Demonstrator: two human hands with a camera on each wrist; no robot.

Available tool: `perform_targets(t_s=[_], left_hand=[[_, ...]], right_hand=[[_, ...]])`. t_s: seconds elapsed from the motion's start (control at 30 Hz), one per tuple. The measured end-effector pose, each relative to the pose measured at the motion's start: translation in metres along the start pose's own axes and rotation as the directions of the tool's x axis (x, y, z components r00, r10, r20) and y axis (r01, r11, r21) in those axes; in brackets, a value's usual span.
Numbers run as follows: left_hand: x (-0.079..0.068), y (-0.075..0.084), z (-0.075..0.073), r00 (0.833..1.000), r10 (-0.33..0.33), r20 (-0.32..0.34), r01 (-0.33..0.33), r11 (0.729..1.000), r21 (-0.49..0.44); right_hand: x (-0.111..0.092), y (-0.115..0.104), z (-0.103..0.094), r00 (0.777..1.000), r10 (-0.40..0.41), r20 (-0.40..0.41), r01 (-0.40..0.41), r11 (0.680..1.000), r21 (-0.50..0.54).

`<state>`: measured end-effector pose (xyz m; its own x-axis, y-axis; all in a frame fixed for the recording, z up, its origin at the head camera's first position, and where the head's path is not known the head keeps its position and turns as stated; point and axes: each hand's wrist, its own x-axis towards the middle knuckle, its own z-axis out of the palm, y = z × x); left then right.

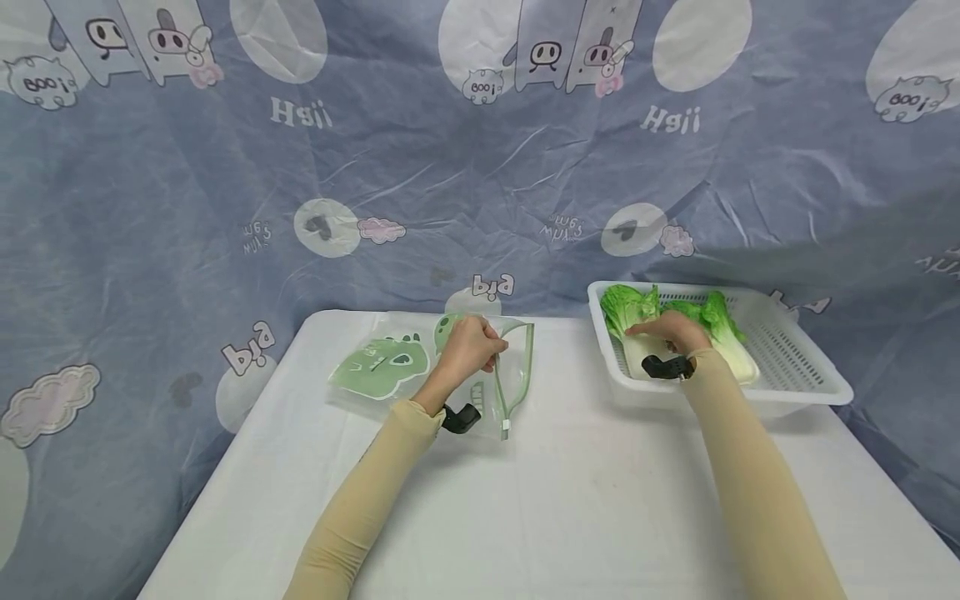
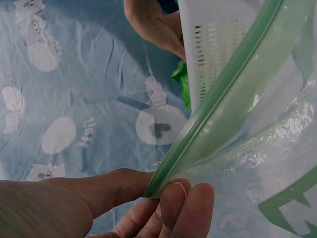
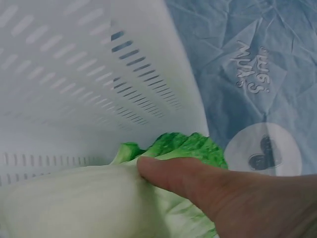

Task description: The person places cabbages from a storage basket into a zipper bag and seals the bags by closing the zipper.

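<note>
My left hand [image 1: 468, 344] pinches the open edge of a clear zip bag [image 1: 381, 367] printed with green cartoon shapes. In the left wrist view, thumb and fingers meet on the green zip strip [image 2: 208, 106], and the mouth gapes. Over at the right, my right hand [image 1: 684, 330] reaches into a white slotted basket [image 1: 795, 399] and holds a napa cabbage [image 1: 636, 342]. Its thumb lies across the pale stalk of that cabbage [image 3: 94, 201] in the right wrist view; the other fingers are hidden there. A second napa cabbage [image 1: 733, 357] lies to its right in the basket.
The bag and basket rest on a white table [image 1: 585, 500], the basket near the back right. A blue cartoon-print cloth [image 1: 450, 150] hangs right behind the table. Bare basket floor [image 1: 783, 354] shows right of the cabbages.
</note>
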<state>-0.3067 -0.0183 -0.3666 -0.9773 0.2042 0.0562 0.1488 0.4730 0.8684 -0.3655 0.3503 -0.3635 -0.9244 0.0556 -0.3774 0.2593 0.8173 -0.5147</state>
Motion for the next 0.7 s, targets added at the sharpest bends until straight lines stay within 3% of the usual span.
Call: perform_targets(t_s=[0.43, 0.7], left_hand=[[0.000, 0.000, 0.001, 1.000, -0.011, 0.010, 0.011, 1.000, 0.006], [0.001, -0.001, 0.002, 1.000, 0.012, -0.023, -0.012, 1.000, -0.014]], right_hand=[[0.002, 0.005, 0.006, 1.000, -0.008, -0.026, 0.011, 0.993, 0.116], [-0.021, 0.004, 0.003, 0.980, -0.041, -0.192, 0.049, 0.998, 0.035]])
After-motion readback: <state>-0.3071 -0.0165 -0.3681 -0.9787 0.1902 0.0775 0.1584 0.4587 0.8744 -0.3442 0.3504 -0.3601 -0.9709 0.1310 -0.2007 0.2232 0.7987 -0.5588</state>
